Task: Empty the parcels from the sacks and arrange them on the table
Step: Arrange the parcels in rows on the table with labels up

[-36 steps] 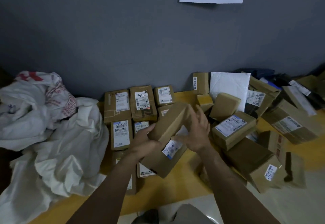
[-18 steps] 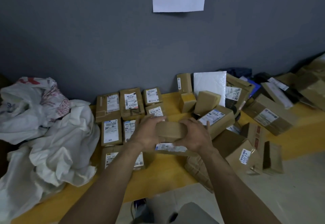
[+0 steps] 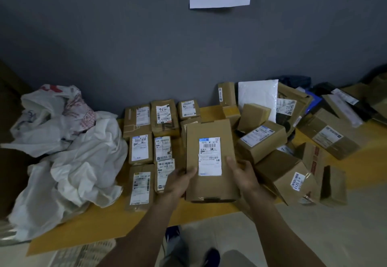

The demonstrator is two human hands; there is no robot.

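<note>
Cardboard parcel (image 3: 209, 132) near yellow table (image 3: 100, 222) edge

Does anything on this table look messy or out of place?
Yes: the brown cardboard boxes at right lie tumbled and tilted on each other, unlike the neat label-up rows left of the flat brown parcel being held.

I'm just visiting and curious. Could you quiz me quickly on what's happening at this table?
1. True or false: the left hand and right hand both hold the large labelled parcel.
2. The crumpled white sacks lie: A) left of the small parcels; B) right of them; C) pinned to the wall.
3. Fill in: the large labelled parcel's label faces ____.
Key: 1 true; 2 A; 3 up.
</note>
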